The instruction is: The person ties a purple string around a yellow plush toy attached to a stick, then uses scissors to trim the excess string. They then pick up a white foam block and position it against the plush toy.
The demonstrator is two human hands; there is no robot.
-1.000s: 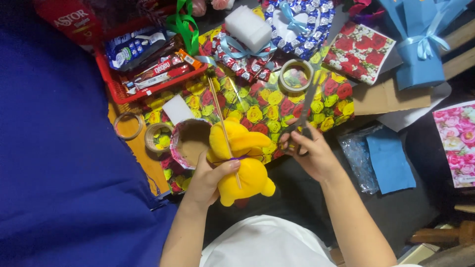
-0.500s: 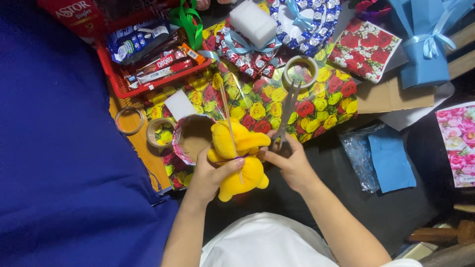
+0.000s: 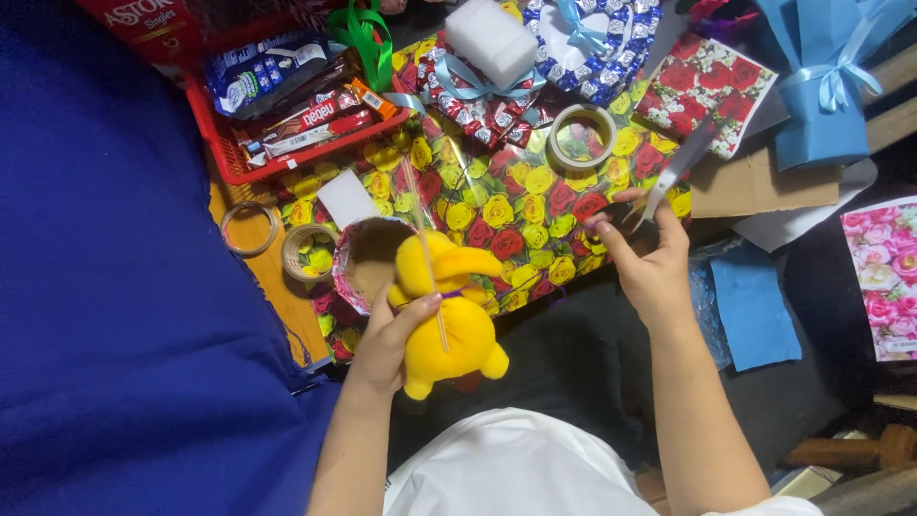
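Note:
My left hand (image 3: pixel 387 336) grips a yellow plush toy (image 3: pixel 457 315) from its left side, and a thin wooden stick (image 3: pixel 422 239) runs up along the toy's back under my thumb. My right hand (image 3: pixel 648 260) is off to the right of the toy and holds a pair of scissors (image 3: pixel 673 172), blades pointing up and away over the rose-patterned wrapping paper (image 3: pixel 516 205). Just behind the toy stands a small round box wrapped in the same floral paper (image 3: pixel 358 258), its top open.
A red basket (image 3: pixel 224 153) of snack packets sits at the upper left. Tape rolls (image 3: pixel 585 134) lie on the paper, with two more rings (image 3: pixel 246 227) on the wooden edge. A white foam block (image 3: pixel 492 40), wrapped gifts, blue paper (image 3: pixel 755 311) and blue cloth (image 3: pixel 105 287) surround the work.
My right hand has pulled away from the toy to the right and up, taking the scissors with it. My left hand keeps the toy and stick in about the same place.

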